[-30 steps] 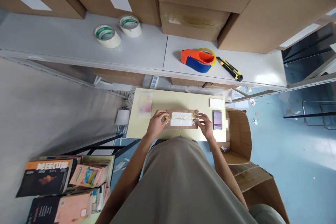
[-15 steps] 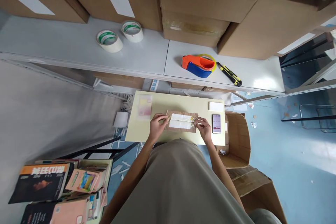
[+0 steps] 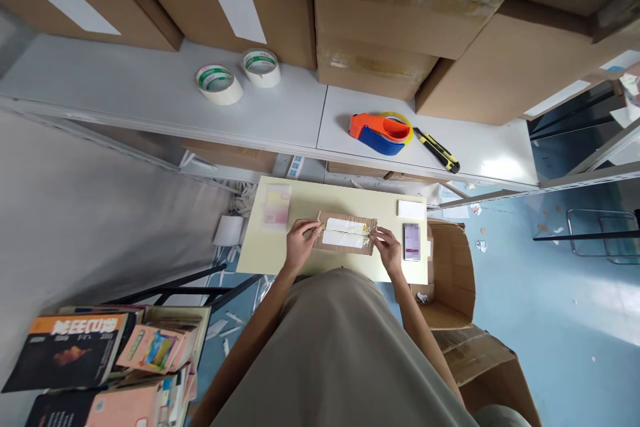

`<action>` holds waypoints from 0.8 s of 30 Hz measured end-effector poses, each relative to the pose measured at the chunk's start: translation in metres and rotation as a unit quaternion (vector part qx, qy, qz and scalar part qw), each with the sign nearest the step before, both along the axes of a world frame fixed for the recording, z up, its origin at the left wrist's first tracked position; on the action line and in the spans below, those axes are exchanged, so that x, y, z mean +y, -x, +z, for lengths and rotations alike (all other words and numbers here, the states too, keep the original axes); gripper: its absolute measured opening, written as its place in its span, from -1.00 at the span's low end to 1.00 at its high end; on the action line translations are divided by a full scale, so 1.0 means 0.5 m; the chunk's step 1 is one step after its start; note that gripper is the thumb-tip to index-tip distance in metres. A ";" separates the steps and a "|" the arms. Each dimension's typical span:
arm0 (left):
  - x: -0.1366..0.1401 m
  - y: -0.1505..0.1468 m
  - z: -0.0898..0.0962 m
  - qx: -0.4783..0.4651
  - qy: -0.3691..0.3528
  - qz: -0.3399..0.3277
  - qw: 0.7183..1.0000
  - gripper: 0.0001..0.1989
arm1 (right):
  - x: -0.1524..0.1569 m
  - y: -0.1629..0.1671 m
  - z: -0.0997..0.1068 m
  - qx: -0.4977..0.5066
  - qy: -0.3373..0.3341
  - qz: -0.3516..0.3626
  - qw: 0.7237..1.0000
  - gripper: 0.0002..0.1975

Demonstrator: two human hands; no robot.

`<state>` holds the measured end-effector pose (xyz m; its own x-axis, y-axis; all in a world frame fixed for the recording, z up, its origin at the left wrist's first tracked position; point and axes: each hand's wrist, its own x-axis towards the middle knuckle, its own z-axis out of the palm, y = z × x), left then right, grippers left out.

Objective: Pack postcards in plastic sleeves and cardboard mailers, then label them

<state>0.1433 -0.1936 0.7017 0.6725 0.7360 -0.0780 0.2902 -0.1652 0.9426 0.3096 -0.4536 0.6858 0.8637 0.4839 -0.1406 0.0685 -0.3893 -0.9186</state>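
On the pale yellow table (image 3: pixel 270 250) lies a piece of brown corrugated cardboard (image 3: pixel 325 247), directly in front of my body. On top of it rest white, box-like pieces (image 3: pixel 344 239) under shiny clear plastic film (image 3: pixel 366 229). At the cardboard's left end, my left hand (image 3: pixel 300 243) is closed in a pinch at the film's edge. My right hand (image 3: pixel 389 250) pinches the crinkled film at the right end. Exactly how much film sits between the fingertips is too small to make out. Right of my right hand is a phone (image 3: pixel 412 242) with its screen lit.
A small white box (image 3: pixel 411 208) sits behind the phone. The grey shelf (image 3: pixel 280 107) above holds tape rolls (image 3: pixel 219 85), an orange-and-blue tape dispenser (image 3: pixel 380 133), a utility knife (image 3: pixel 437 150) and large cartons (image 3: pixel 370 27). Open cardboard boxes (image 3: pixel 453 273) stand at right, books (image 3: pixel 70 353) at lower left.
The view has shifted slightly, so the shelf items appear a little lower. Both hands keep the same pinch at the two ends of the cardboard.
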 end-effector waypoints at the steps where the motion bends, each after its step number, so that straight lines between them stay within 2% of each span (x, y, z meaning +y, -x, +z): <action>1: 0.002 -0.001 -0.003 0.002 -0.005 -0.001 1.000 -0.61 | 0.002 -0.002 0.000 0.002 0.002 0.003 1.000 -0.54; 6: 0.016 -0.003 -0.004 0.014 -0.023 -0.018 0.999 -0.62 | 0.004 0.000 0.010 0.001 0.010 0.006 1.000 -0.56; 10: 0.030 -0.026 0.031 0.000 -0.065 -0.020 0.998 -0.69 | 0.009 -0.008 0.044 -0.035 0.003 0.011 0.999 -0.59; 13: 0.042 -0.077 0.089 -0.043 -0.099 -0.023 0.994 -0.75 | 0.030 -0.047 0.106 -0.107 0.003 0.022 0.994 -0.64; 16: 0.053 -0.153 0.167 -0.106 -0.122 -0.040 0.986 -0.77 | 0.073 -0.119 0.201 -0.203 -0.009 0.034 0.979 -0.64; 20: 0.062 -0.260 0.263 -0.171 -0.154 -0.061 0.971 -0.74 | 0.166 -0.231 0.319 -0.315 -0.010 0.065 0.947 -0.54; 22: 0.063 -0.304 0.295 -0.181 -0.167 -0.067 0.967 -0.74 | 0.223 -0.282 0.350 -0.345 0.018 0.086 0.934 -0.47; 24: 0.061 -0.339 0.315 -0.188 -0.171 -0.069 0.965 -0.72 | 0.279 -0.325 0.362 -0.353 0.064 0.110 0.927 -0.44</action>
<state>0.3128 -0.1632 0.8593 0.6991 0.5774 0.4218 -0.1083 -0.4976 0.8606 0.4721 -0.3140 0.8670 0.6448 0.6773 0.3543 0.7256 -0.3968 -0.5622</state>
